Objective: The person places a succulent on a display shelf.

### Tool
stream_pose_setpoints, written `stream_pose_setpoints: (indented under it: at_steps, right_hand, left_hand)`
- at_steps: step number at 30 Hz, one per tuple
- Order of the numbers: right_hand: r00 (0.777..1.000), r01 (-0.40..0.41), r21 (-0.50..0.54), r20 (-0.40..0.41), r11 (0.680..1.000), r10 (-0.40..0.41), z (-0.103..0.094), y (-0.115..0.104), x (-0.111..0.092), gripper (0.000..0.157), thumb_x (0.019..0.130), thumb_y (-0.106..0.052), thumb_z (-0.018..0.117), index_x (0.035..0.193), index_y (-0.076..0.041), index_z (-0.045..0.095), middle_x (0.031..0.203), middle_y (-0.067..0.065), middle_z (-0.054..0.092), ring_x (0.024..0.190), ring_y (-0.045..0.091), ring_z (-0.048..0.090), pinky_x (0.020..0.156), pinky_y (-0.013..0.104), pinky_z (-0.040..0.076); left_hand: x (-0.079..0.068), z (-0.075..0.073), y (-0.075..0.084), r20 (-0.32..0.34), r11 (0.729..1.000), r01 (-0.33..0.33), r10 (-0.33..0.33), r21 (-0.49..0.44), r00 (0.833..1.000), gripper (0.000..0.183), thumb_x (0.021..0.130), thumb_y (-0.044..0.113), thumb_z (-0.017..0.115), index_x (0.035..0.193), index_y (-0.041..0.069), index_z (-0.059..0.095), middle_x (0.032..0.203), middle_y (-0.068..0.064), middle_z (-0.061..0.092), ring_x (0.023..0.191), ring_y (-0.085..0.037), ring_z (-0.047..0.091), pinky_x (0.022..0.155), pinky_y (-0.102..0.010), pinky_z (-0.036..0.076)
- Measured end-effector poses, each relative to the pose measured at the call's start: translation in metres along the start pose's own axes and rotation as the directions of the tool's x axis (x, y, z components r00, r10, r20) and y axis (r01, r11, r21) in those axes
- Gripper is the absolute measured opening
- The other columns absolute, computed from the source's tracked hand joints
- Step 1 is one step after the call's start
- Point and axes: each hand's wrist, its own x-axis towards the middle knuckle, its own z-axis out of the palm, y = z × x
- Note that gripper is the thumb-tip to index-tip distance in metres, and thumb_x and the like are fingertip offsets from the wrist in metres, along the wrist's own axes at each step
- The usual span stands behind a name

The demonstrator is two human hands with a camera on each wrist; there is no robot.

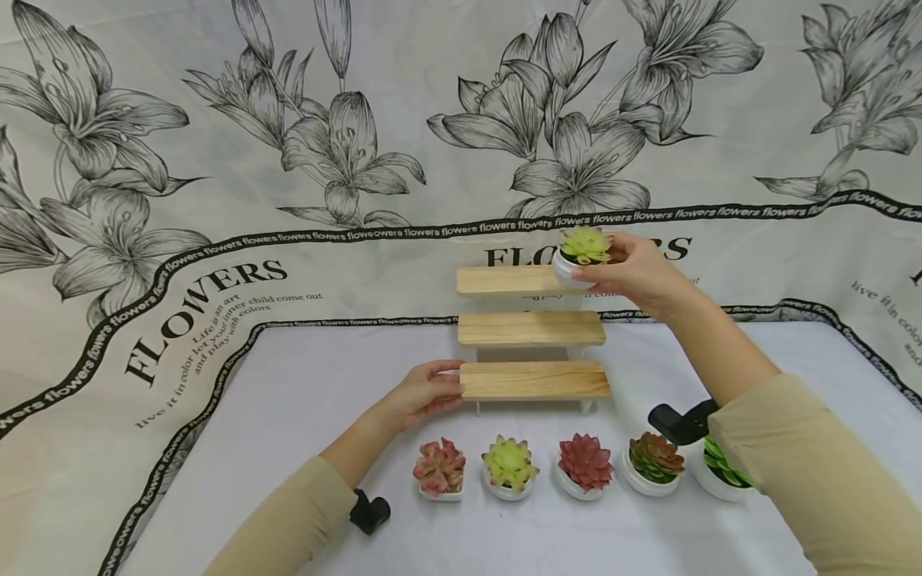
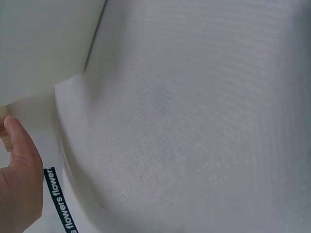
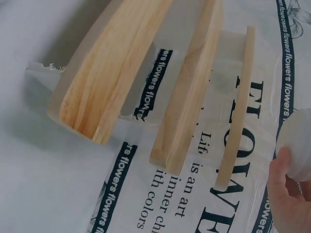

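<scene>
A three-tier wooden display stand [image 1: 535, 381] with clear supports stands on the white cloth. My left hand [image 1: 426, 392] grips the left end of its lowest shelf; in the left wrist view the fingers [image 2: 20, 141] meet the wood's edge. Up at the top shelf [image 1: 504, 280], my right hand [image 1: 641, 272] holds a yellow-green potted succulent [image 1: 586, 244] by its white pot. That pot overlaps the shelf's right end in the head view. The right wrist view shows the white pot [image 3: 295, 143] in the fingers, apart from the shelf edges.
In front of the stand is a row of white-potted succulents: a pink one [image 1: 439, 466], a yellow-green one [image 1: 510, 462], a dark red one [image 1: 585, 462], a brownish one [image 1: 654, 458] and a green one [image 1: 723, 468], partly behind the right sleeve. A flower-printed cloth [image 1: 389, 272] hangs behind.
</scene>
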Motion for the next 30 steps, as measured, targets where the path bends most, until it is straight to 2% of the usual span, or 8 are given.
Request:
stream_pose_setpoints:
  at_steps: [7, 15, 19, 30]
  right_hand:
    - [1.0, -0.004, 0.03, 0.022, 1.0, 0.004, 0.013, -0.001, 0.012, 0.071, 0.083, -0.006, 0.068, 0.142, 0.002, 0.03, 0.119, 0.01, 0.047, 0.089, 0.009, 0.058, 0.079, 0.027, 0.055]
    - [0.999, 0.003, 0.013, 0.046, 1.0, -0.004, 0.027, 0.001, 0.022, 0.067, 0.082, -0.005, 0.069, 0.139, 0.003, 0.034, 0.116, 0.01, 0.049, 0.086, 0.011, 0.059, 0.082, 0.032, 0.054]
    - [0.997, 0.013, 0.015, 0.07, 1.0, -0.014, 0.034, 0.003, 0.024, 0.065, 0.083, -0.006, 0.068, 0.138, 0.004, 0.035, 0.114, 0.008, 0.05, 0.087, 0.011, 0.058, 0.078, 0.03, 0.055]
    - [0.998, 0.001, -0.006, 0.065, 1.0, -0.001, 0.052, 0.004, 0.038, 0.065, 0.083, -0.008, 0.069, 0.139, 0.001, 0.037, 0.114, 0.01, 0.048, 0.089, 0.013, 0.056, 0.084, 0.034, 0.053]
  left_hand:
    - [-0.002, 0.003, -0.001, -0.023, 0.999, -0.021, 0.02, -0.025, 1.0, 0.05, 0.084, -0.01, 0.055, 0.133, -0.007, 0.043, 0.096, -0.009, 0.06, 0.074, -0.011, 0.061, 0.069, -0.021, 0.055]
    - [-0.001, 0.003, -0.004, -0.007, 0.999, -0.022, 0.022, -0.037, 1.0, 0.049, 0.086, -0.008, 0.054, 0.133, -0.006, 0.042, 0.102, -0.012, 0.06, 0.076, -0.011, 0.061, 0.07, -0.021, 0.055]
    - [-0.001, 0.003, -0.003, -0.009, 0.999, -0.025, 0.025, -0.045, 1.0, 0.049, 0.086, -0.008, 0.054, 0.133, -0.006, 0.042, 0.103, -0.013, 0.06, 0.076, -0.01, 0.061, 0.07, -0.02, 0.055]
    - [-0.002, 0.002, -0.001, -0.032, 0.999, -0.022, 0.02, -0.043, 0.999, 0.049, 0.085, -0.008, 0.054, 0.132, -0.006, 0.044, 0.103, -0.013, 0.06, 0.075, -0.011, 0.061, 0.068, -0.02, 0.055]
